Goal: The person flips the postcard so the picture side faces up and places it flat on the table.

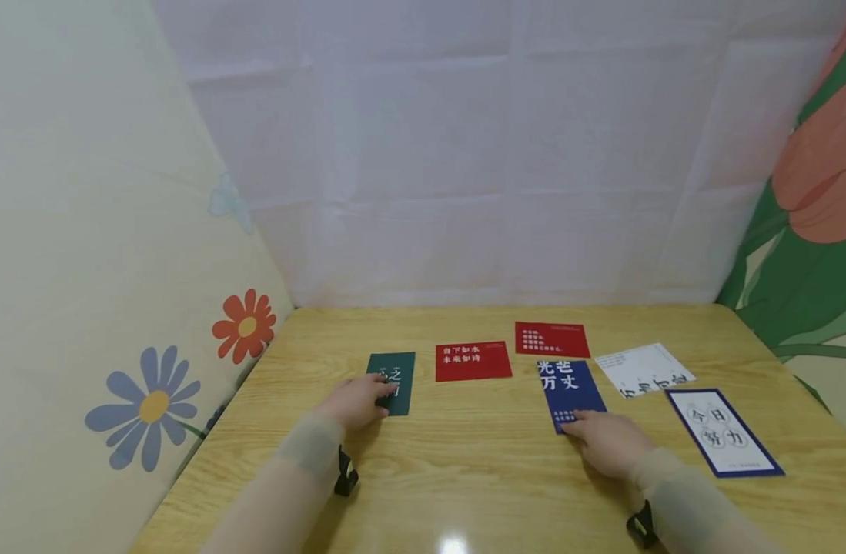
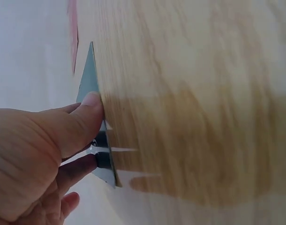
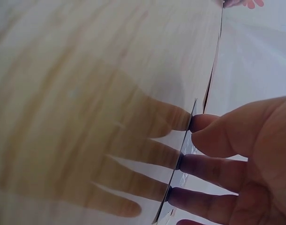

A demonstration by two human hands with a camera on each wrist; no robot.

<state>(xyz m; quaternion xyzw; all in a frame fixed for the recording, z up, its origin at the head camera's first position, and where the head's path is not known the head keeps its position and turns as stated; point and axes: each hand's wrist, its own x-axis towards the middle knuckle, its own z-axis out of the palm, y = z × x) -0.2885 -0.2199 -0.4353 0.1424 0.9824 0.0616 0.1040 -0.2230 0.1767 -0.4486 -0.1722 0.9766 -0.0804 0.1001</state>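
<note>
On the wooden table my left hand (image 1: 353,402) rests its fingertips on a dark green card (image 1: 399,364) with white characters, which lies flat. Thumb and fingers touch its face and near edge in the left wrist view, the card (image 2: 89,77) seen almost edge-on. Farther right, the fingertips of my right hand (image 1: 613,445) touch the lower end of a blue card (image 1: 576,386) with large white characters. In the right wrist view the fingers of that hand (image 3: 255,154) extend to the card's surface, their reflections showing on the tabletop. Part of each card is covered by fingers.
Two red cards (image 1: 473,369) (image 1: 553,338) lie between and behind the hands. At the right are a white card (image 1: 637,368) and a blue-bordered white card (image 1: 730,454). A white sheet (image 1: 423,154) hangs behind the table (image 1: 450,469); flower-patterned cloths flank it.
</note>
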